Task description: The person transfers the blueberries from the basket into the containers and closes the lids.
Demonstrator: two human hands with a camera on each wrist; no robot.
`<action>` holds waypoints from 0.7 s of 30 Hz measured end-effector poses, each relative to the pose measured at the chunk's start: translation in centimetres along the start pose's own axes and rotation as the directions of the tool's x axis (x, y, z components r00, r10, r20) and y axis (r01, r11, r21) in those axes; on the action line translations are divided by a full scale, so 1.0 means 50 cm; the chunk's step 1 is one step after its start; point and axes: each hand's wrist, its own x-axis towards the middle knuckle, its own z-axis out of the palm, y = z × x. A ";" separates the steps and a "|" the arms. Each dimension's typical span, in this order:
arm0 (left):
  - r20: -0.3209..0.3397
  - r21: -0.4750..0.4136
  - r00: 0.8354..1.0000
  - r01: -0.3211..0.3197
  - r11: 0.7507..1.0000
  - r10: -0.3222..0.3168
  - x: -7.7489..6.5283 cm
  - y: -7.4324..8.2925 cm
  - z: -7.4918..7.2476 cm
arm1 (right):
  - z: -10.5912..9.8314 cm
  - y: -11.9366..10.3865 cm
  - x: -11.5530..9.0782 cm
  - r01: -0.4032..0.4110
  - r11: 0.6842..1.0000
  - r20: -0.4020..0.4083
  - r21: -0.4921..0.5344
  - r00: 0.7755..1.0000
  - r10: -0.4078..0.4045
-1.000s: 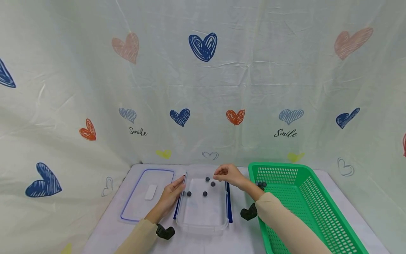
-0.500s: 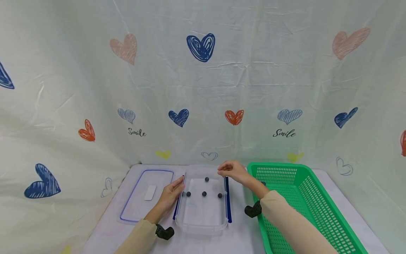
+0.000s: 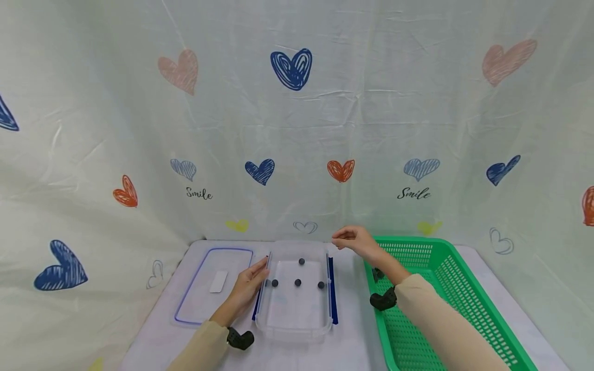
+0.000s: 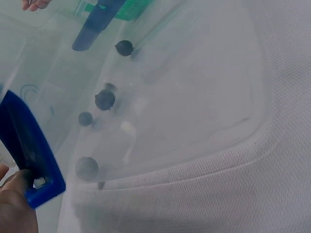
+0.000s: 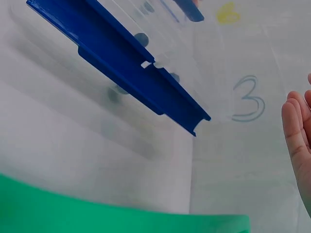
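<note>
A clear plastic container (image 3: 294, 314) with blue side latches (image 3: 333, 293) stands at the middle of the table. Several small dark balls (image 3: 298, 283), blueberry-like in size and colour, lie spaced apart on its floor. My left hand (image 3: 246, 288) holds the container's left rim, fingers along the wall; in the left wrist view its fingertips are at a blue latch (image 4: 34, 150). My right hand (image 3: 357, 239) is raised between the container and the green basket (image 3: 429, 299), fingers loosely bent, holding nothing. More dark balls (image 3: 378, 274) show in the basket, partly hidden by the right forearm.
A clear lid (image 3: 185, 293) with a blue seal and a white label (image 3: 218, 282) lies left of the container. The basket's tall left wall (image 3: 382, 335) stands close to the container's right side. A heart-printed curtain (image 3: 301, 129) hangs behind the white-covered table (image 3: 352, 340).
One ball has come to lie at the container's right side. My right hand has withdrawn from over the container, up and right toward the basket. The left hand has stayed at the rim.
</note>
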 end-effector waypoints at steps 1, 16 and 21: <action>-0.003 0.000 1.000 0.004 1.000 -0.004 0.000 0.000 0.000 | -0.004 0.000 -0.001 -0.003 1.000 -0.005 0.002 1.000 0.003; 0.000 0.004 1.000 0.012 1.000 -0.012 0.006 -0.004 -0.003 | -0.065 -0.001 -0.028 -0.034 0.999 -0.091 0.019 0.995 0.035; 0.000 0.014 1.000 0.008 1.000 -0.008 0.004 -0.007 -0.003 | -0.082 0.007 -0.039 -0.017 0.999 -0.106 0.046 0.994 0.021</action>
